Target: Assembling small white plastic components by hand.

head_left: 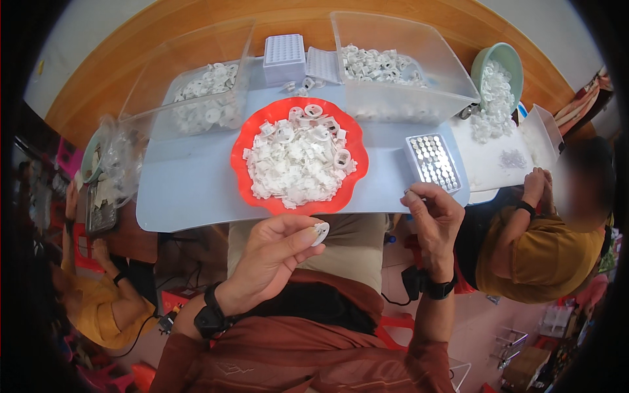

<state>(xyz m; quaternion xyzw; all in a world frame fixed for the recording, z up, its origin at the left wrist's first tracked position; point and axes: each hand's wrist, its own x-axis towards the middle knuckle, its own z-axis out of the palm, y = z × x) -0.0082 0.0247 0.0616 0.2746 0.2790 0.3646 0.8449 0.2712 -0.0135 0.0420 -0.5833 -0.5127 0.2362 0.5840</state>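
My left hand (pixel 270 255) pinches a small round white plastic part (pixel 320 234) between thumb and fingers, just off the table's near edge. Over to the right, my right hand (pixel 435 213) has its thumb and forefinger pressed together. Whatever lies at those fingertips is too small to make out. Right behind this hand is a box of round silvery discs (pixel 432 162) laid in rows. A red scalloped bowl (pixel 360 178) heaped with small white plastic parts (pixel 295 160) stands in front of me, beyond my left hand.
Two clear bins, left (pixel 149 98) and right (pixel 452 72), hold more white parts on the blue table (pixel 177 196). Between them stands a white gridded block (pixel 284 56). A green bowl (pixel 515 59) spills clear pieces at right. One person sits on each side.
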